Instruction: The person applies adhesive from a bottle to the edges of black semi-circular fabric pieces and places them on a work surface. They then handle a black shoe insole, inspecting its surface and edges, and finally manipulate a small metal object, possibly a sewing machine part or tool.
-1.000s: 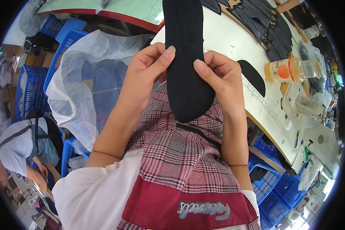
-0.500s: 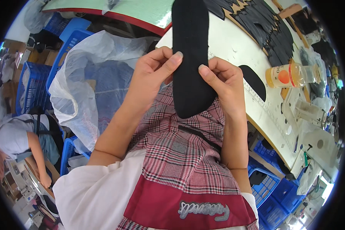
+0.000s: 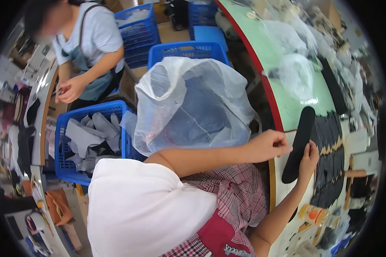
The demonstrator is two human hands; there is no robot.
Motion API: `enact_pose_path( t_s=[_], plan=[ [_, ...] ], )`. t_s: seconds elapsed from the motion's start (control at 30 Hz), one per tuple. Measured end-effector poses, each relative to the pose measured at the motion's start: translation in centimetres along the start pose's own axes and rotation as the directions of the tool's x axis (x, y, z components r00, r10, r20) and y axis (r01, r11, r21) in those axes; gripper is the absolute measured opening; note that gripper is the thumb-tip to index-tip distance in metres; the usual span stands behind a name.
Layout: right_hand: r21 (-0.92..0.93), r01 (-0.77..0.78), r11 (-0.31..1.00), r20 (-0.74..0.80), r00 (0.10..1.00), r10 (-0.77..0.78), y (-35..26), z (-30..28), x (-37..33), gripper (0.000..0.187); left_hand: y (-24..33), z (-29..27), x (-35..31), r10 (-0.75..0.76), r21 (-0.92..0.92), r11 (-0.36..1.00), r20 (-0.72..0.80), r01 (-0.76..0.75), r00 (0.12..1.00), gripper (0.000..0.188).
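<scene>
A long black insole (image 3: 299,144) is held up over the white tabletop on my right side. My right hand (image 3: 309,162) grips its edge, with thumb and fingers pressed on it. The curled fingers of my left hand (image 3: 268,146) meet the insole's opposite edge in a pinch; its thumb tip touches there. Beyond the insole, many black cut pieces (image 3: 328,169) lie in rows on the table. Part of another black piece (image 3: 293,214) shows on the table beside my right forearm.
A blue crate lined with a clear plastic bag (image 3: 193,111) stands at my left. Farther left, a blue basket (image 3: 124,128) holds grey pieces. A co-worker (image 3: 96,47) works at another table. A bottle (image 3: 315,214) stands near my right arm; a green red-edged table (image 3: 261,73) lies ahead.
My view has swung left, bringing the co-worker and grey pieces into fuller sight. The insole, earlier held in front of my lap, is now over the table at my right.
</scene>
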State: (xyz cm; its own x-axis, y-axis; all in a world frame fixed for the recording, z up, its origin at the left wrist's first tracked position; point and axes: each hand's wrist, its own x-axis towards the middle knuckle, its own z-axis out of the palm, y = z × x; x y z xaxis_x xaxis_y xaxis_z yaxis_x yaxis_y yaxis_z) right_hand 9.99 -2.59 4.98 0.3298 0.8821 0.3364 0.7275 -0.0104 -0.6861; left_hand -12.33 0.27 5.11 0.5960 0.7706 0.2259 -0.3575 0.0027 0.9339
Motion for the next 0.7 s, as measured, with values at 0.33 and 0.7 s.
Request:
enact_pose_path(
  t_s=[0.33,0.7],
  plan=[
    [-0.34,0.085,0.937,-0.138,0.981,-0.139,2.8,2.1,-0.6,0.023,2.2,2.7,-0.4,0.099,0.257,0.953,0.239,-0.161,0.966,0.026],
    [-0.247,0.045,0.968,-0.233,0.967,-0.104,2.2,1.7,-0.5,0.024,4.1,1.1,-3.7,-0.027,0.539,0.801,0.467,-0.26,0.884,0.024]
  ],
)
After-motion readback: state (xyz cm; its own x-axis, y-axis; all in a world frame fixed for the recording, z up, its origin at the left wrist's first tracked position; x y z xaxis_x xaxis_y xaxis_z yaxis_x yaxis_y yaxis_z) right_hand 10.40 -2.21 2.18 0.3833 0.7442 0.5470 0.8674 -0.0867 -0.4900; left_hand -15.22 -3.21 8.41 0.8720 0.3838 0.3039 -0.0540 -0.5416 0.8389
